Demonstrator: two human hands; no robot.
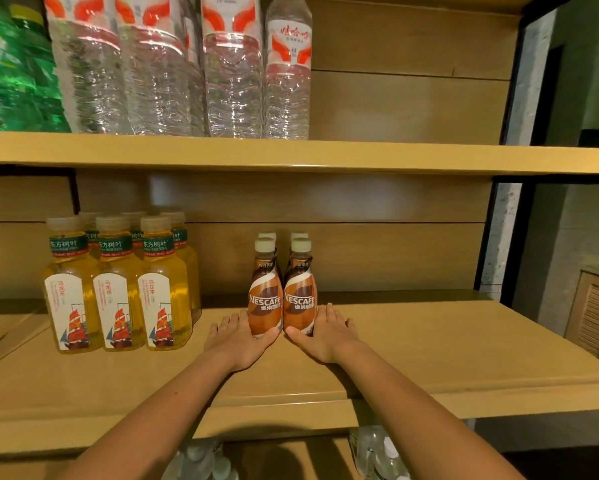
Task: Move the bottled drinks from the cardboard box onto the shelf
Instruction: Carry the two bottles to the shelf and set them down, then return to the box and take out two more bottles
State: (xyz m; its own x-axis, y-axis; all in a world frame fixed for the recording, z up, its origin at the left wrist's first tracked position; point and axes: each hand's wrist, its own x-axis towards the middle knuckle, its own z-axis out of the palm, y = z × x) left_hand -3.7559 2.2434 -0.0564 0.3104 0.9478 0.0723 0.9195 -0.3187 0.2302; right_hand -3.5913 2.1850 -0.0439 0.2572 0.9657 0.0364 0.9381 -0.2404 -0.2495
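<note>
Two brown Nescafe coffee bottles stand upright side by side on the middle shelf (429,344), the left bottle (265,299) and the right bottle (300,299), with two more directly behind them. My left hand (237,336) lies against the left bottle's base, fingers straight along its left side and thumb across its front. My right hand (327,332) mirrors it on the right bottle, fingers straight along the right side and thumb at the front. The cardboard box is out of view.
Several yellow oolong tea bottles (118,289) stand in rows at the shelf's left. Large clear water bottles (235,71) and green jugs (14,71) fill the upper shelf (395,157). Water bottle caps (388,452) show on the shelf below. Bare shelf board lies right of the coffee bottles.
</note>
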